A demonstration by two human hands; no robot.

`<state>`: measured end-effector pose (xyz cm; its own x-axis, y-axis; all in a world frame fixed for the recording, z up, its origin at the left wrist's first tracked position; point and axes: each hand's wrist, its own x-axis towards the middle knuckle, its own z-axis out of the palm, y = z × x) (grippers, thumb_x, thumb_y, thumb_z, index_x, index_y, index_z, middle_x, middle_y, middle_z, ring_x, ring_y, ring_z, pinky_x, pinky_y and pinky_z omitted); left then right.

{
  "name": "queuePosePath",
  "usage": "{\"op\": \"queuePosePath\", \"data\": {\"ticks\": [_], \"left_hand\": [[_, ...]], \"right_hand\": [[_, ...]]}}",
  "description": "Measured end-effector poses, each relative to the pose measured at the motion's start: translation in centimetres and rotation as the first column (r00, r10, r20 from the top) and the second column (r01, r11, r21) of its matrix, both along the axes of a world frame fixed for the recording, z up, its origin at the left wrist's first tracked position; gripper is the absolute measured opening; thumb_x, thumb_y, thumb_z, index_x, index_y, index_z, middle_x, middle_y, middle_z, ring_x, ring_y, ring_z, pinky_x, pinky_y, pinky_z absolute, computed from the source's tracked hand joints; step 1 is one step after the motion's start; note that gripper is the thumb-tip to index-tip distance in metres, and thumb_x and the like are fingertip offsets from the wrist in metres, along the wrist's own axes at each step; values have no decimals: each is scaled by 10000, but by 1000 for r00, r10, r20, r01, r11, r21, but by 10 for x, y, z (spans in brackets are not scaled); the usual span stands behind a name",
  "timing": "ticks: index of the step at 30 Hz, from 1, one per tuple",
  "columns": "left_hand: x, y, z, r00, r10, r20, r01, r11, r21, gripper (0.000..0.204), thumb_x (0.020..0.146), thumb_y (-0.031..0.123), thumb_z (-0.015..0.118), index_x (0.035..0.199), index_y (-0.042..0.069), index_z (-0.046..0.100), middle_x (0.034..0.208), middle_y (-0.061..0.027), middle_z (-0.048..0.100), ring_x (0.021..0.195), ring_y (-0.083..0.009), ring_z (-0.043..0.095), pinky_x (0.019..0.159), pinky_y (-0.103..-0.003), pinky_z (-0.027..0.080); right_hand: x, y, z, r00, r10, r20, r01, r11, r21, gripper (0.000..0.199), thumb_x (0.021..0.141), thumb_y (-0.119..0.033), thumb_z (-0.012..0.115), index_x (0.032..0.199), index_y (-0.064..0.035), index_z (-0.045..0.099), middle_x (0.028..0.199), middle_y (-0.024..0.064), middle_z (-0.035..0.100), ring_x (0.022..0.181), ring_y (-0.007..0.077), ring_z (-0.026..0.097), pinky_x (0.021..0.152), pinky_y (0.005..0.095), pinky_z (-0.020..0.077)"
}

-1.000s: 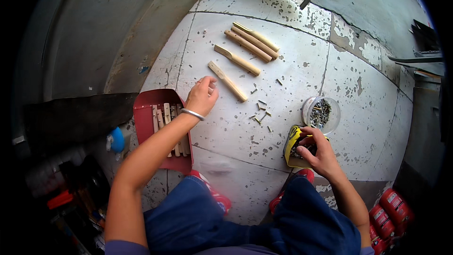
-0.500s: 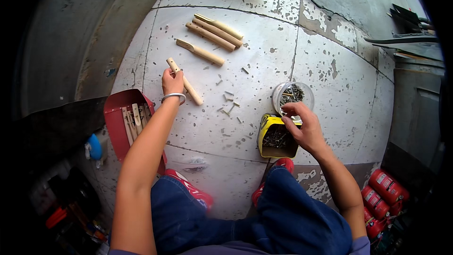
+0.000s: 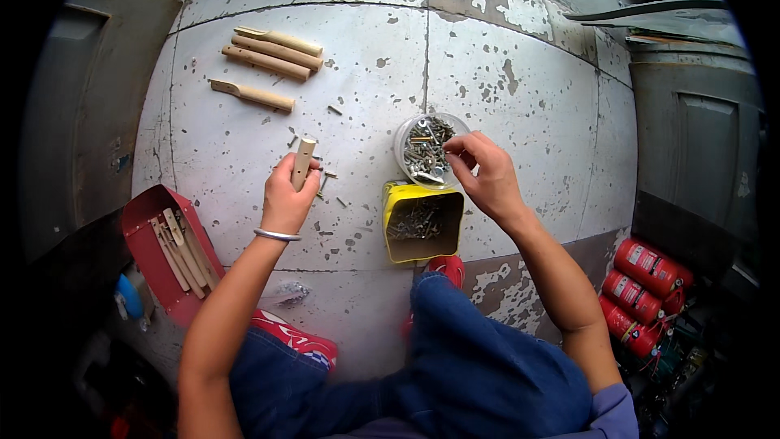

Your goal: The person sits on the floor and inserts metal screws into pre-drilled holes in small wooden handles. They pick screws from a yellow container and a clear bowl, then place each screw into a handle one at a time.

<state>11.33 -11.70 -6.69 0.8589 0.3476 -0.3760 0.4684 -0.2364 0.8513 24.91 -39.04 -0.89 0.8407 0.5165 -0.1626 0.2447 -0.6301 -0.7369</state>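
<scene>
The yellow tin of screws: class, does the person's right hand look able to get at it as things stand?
Probably yes. The right hand hovers at the round clear tub, just beside the open-topped yellow tin, with nothing lying between them.

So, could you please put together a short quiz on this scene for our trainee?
1. True or false: the left hand holds a wooden handle.
2. What do the right hand's fingers reach into? A) red tray B) round clear tub C) yellow tin
3. How many wooden handles lie grouped on the floor at the upper left?

Key:
1. True.
2. B, the round clear tub of screws, not the yellow tin.
3. Four.
</scene>
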Motion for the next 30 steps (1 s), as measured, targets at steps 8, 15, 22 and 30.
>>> {"op": "queuePosePath", "data": {"ticks": [8,15,22,30], "left_hand": [[-40,-17,-22,717,-697,16,423,453,785,134,740,48,591,872,61,602,792,-50,531,538,-160,560,472,-279,468],[-36,-17,-37,668,-744,-21,444,375,814,62,753,51,567,770,86,518,789,-43,511,544,-148,562,475,-274,465],[-16,-5,-18,915,-373,154,234,800,553,83,795,74,623,860,59,574,878,-71,608,633,-243,621,548,-330,497],[13,48,-53,995,-87,42,49,830,555,188,820,153,665,936,18,605,900,-142,621,846,-349,593,727,-432,486]], "right_hand": [[-18,13,2,996,85,27,-87,995,47,138,805,-21,646,930,-59,602,801,82,611,661,233,630,594,319,499],[-29,26,0,992,128,-2,-127,990,65,151,801,-18,647,938,-66,603,803,90,606,682,270,625,596,331,500],[-34,28,3,993,116,-14,-114,987,112,166,807,-9,632,958,-72,605,818,93,604,686,272,619,590,336,490],[-40,28,9,990,138,-19,-137,988,67,191,794,-20,642,972,-80,610,786,97,582,621,258,587,557,338,463]]}}
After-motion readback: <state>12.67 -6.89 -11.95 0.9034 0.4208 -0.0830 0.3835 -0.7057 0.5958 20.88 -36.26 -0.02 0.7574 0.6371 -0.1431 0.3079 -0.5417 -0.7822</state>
